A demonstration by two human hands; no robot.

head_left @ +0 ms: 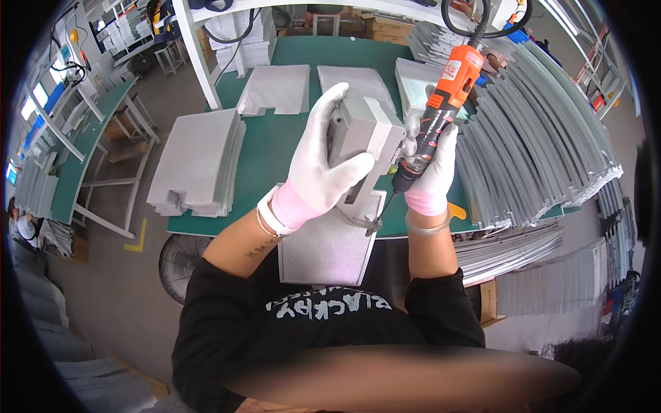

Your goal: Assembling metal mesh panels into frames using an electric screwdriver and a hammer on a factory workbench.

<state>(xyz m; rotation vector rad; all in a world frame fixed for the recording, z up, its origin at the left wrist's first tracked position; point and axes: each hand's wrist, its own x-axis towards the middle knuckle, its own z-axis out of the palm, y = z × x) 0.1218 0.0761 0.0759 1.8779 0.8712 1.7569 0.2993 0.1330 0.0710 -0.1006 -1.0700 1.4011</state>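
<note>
My left hand [315,168], in a white and pink glove, is closed around a grey boxy device [363,131] with a paler edge; its exact kind I cannot make out. My right hand [435,177], gloved the same way, grips an orange and black electric screwdriver [441,103], tilted with its bit pointing down and left. Small dark metal pieces show around the bit's tip, below the grey device. Under both hands, a framed mesh panel [320,255] juts over the table's front edge toward me.
On the green table [279,148] stand a stack of mesh panels [196,158] at left and more panels [275,88] at the back. Long stacked frames [530,131] fill the right side. A yellow-orange tool handle [456,211] lies near my right wrist. A floor fan [180,265] stands below left.
</note>
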